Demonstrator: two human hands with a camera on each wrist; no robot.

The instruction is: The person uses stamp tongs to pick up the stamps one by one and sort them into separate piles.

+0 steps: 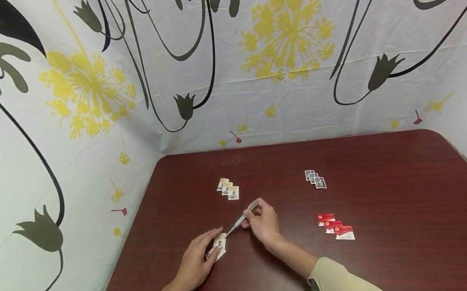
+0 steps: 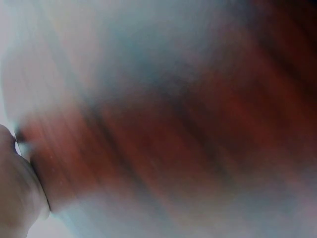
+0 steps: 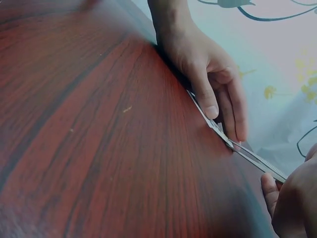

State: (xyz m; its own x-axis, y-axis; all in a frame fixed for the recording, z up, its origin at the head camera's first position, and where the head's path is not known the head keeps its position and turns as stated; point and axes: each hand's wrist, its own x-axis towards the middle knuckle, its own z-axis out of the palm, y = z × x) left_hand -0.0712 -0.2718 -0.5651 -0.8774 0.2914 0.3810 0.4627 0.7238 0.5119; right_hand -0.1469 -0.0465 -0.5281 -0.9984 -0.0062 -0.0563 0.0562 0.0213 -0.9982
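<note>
My left hand [image 1: 197, 260] rests on the table over a few pale stamps [image 1: 221, 242], fingers stretched along their far side and thumb on the near side, covering part of them. From the right, my right hand [image 1: 265, 221] grips silver tweezers [image 1: 238, 222] between thumb and fingers. The tweezers' tips touch the upper right edge of the stamps. In the right wrist view the tweezers [image 3: 260, 161] slant down to the stamps just beside the left fingertips. The left wrist view is mostly blurred, with part of the left hand [image 2: 20, 193] at its edge.
Overlapping stamps lie in groups on the dark red wooden table [image 1: 383, 178]: cream stamps [image 1: 233, 193] at the back left, grey stamps [image 1: 320, 183] at the back right, red-and-white stamps [image 1: 344, 233] nearer on the right. A flowered cloth [image 1: 228, 111] hangs behind and along the sides.
</note>
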